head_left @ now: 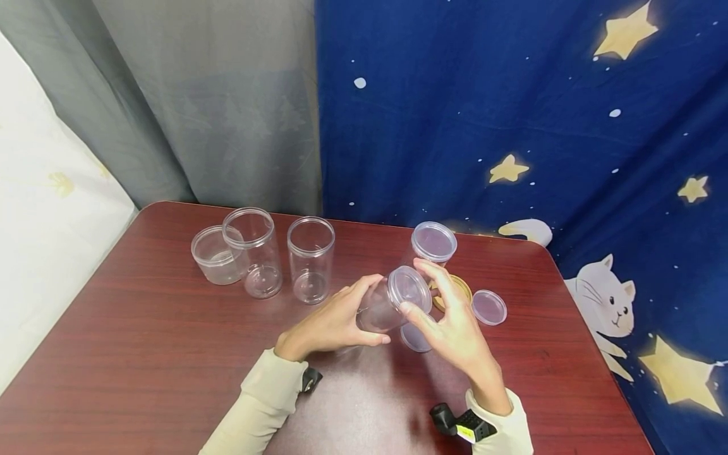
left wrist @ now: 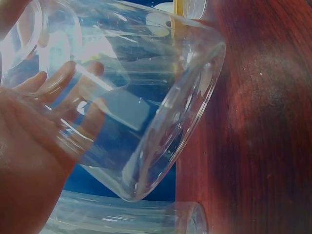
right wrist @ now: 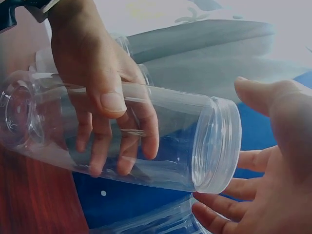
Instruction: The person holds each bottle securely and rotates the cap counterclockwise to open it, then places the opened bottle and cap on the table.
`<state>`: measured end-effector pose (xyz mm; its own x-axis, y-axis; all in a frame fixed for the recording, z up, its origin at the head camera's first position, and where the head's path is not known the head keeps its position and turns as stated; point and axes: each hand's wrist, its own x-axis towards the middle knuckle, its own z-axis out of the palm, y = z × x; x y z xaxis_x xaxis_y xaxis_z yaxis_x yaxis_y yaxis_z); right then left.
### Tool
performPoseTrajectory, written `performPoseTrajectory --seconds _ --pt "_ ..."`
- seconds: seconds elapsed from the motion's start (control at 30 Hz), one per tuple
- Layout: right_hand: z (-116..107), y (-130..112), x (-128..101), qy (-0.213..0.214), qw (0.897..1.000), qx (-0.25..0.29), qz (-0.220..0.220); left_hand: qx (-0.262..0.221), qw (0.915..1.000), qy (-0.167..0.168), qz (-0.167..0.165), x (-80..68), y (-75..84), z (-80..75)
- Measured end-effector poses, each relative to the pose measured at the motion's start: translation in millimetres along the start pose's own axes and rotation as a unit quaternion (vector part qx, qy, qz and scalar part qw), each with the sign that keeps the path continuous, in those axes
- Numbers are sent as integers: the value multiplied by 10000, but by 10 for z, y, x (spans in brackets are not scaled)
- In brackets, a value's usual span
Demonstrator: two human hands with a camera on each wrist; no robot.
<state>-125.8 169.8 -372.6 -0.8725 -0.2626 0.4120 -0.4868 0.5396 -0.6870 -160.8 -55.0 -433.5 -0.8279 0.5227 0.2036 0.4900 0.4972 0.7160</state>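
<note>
Holding a clear jar (head_left: 374, 311) tilted above the tabletop (head_left: 170, 379), the left hand (head_left: 335, 319) has its fingers clamped round the side; the right hand (head_left: 459, 332) has its fingers spread apart around the jar's fitted lid (head_left: 412, 287), though I cannot tell whether they touch it. Judged as lidding work, this jar looks nearly done and the capped jar (head_left: 435, 242) behind it finished. Three seem left: one short jar (head_left: 218, 270) and two tall jars (head_left: 311, 268), all lidless. Three lids lie loose: one gold lid (head_left: 466, 290), two clear lids (head_left: 489, 308). Altogether, five jars and five lids.
</note>
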Motion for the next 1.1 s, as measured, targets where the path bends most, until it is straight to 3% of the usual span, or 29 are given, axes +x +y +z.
performPoseTrajectory --seconds 0.3,1.1 --pt "43 13 21 239 9973 -663 -209 6 9999 48 122 -3 0 5" --pt "17 -31 13 -170 9996 -107 211 52 9998 70 177 6 6 -2"
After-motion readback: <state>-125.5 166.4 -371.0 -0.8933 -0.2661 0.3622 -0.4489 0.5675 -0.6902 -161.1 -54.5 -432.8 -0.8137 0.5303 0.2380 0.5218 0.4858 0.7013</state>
